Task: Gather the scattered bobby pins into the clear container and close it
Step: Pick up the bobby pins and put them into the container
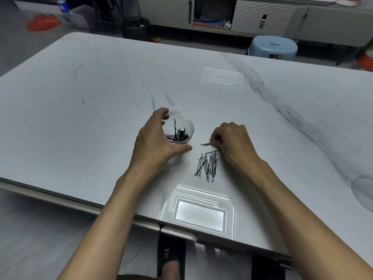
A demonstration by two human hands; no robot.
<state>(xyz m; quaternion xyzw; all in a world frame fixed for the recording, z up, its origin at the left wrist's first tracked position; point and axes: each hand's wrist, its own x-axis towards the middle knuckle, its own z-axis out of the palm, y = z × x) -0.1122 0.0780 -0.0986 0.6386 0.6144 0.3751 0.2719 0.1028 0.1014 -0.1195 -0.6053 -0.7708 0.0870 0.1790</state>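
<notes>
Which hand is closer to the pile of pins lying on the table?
Right. The right hand is at the far edge of the pile of pins, pinching loose pins. The left hand is off to the pile's left, gripping the clear container.

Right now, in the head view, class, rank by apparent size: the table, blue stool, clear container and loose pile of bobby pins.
1. table
2. blue stool, though farther from the camera
3. clear container and pile of bobby pins look alike, so unranked
</notes>
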